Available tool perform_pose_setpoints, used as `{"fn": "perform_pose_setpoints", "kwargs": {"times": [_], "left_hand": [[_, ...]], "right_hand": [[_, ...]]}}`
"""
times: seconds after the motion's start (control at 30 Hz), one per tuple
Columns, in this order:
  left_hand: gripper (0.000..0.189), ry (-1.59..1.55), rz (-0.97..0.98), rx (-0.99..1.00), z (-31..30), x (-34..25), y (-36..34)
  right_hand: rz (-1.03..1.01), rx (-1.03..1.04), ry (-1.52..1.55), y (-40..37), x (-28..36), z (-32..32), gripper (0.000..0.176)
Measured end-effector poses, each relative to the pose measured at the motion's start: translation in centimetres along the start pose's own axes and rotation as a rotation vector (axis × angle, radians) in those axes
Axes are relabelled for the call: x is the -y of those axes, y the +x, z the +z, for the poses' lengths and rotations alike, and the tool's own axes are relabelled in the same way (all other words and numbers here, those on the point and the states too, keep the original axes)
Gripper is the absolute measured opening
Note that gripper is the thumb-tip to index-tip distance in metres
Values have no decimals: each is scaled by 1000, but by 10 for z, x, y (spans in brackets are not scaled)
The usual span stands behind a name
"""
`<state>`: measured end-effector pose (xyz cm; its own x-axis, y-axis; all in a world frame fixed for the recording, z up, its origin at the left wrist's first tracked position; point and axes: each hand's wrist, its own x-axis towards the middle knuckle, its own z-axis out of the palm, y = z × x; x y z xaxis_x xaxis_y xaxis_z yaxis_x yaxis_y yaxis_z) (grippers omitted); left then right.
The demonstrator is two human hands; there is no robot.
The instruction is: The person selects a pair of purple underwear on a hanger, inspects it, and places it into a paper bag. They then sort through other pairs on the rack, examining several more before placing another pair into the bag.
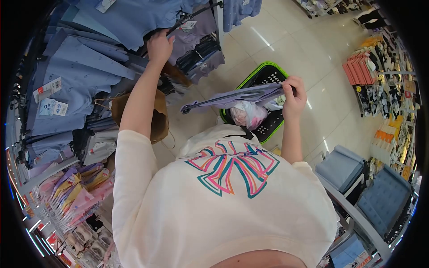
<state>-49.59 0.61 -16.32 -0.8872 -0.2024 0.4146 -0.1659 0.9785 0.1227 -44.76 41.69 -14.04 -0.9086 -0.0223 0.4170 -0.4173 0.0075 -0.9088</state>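
at 11 o'clock the person's left hand [160, 47] reaches in among the blue garments [87, 60] of the rack, touching a dark bar [194, 18] that runs from it toward 1 o'clock; the fingers look bent about it, but their undersides are hidden, so i cannot tell whether they grip. at 2 o'clock the right hand [294, 91] has its fingers closed on one end of a lavender garment [224, 102] with a dark hanger along it. that garment stretches from the fist toward 9 o'clock, across the view of the green-rimmed basket [264, 64]; gripping it by the end probably lets the stiff hanger carry the cloth and frees the other hand for the rack. inside the basket, just below the garment as seen here, lies a whitish bag [246, 117], likely put there to spare the hands a load. beside the left forearm, between 9 and 10 o'clock, is a brown bag [158, 120], its support hidden. the tags [47, 89] at 10 o'clock lie on the outside of the cloth, presumably so shoppers can read them.
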Motion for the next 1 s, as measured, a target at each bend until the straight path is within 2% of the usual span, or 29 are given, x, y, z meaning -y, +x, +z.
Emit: {"fn": "perform_pose_setpoints", "kwargs": {"times": [0.1, 0.2, 0.3, 0.4, 0.43, 0.53, 0.57, 0.7, 0.8, 0.9, 1.0], "left_hand": [[34, 25, -87, 78, 14, 5, 11], [36, 44, 53, 66, 21, 8, 15], [39, -128, -181, 388, 28, 5, 12], [38, 84, -19, 108, 42, -1, -11], [49, 21, -61, 65, 30, -10, -18], [68, -215, -255, -300, 29, -11, -33], [84, -260, -257, -364, 33, -4, -40], [91, -700, -377, -413, 45, 11, -55], [104, -616, -362, -345, 56, 33, -56], [92, -623, -327, -281, 57, 39, -56], [74, -776, -452, -231, 60, 16, -68]], "right_hand": [[17, 0, 8, 4, -5, 0, 6], [28, 10, 12, 7, -6, 3, 5], [3, 25, -13, 7, -14, 5, 6], [16, 57, -30, 7, -20, 8, 6], [39, 69, -16, 7, -19, 11, 6], [52, 113, -18, 11, -19, 18, 6], [45, 127, -25, 13, -19, 20, 6], [32, 177, -15, 26, -8, 30, 5], [10, 204, -46, 32, -6, 32, 5], [6, 227, -74, 32, -4, 32, 5], [0, 265, -93, 32, -2, 33, 4]]}}
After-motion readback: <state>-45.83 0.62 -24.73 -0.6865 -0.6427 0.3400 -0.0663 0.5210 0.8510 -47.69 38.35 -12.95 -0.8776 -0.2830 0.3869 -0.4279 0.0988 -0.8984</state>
